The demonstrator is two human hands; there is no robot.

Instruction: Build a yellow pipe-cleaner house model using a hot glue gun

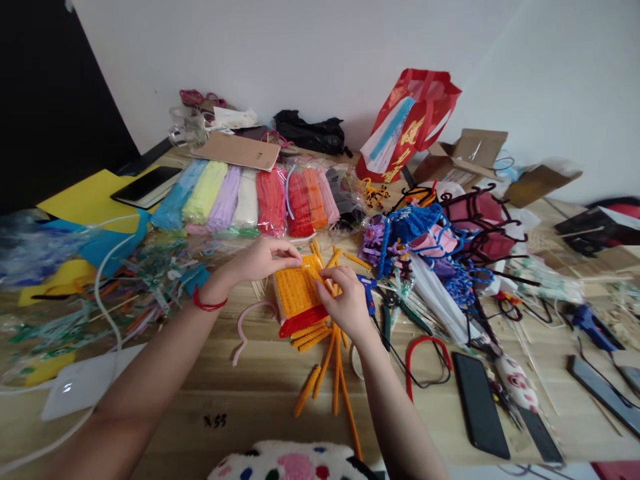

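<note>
A block-shaped piece covered in rows of orange pipe cleaners (297,293), with a red lower edge, sits on the table between my hands. My left hand (263,260) has its fingers closed at the top edge of this piece. On the right side, my right hand (347,300) pinches near the top corner, by a short orange strip (313,268); its fingertips partly cover the spot. Loose orange pipe cleaners (336,380) fan out beneath and below the piece. One twisted orange length (307,392) lies nearer me. A pink pipe cleaner (243,330) curls to the left.
Bagged pipe cleaners (245,197) in several colours line the back. To the right are a blue glue gun (367,293), pliers (410,313), blue and purple pipe-cleaner work (415,230) and a black phone (480,403). A white cable (103,300) crosses the left, beside clippings.
</note>
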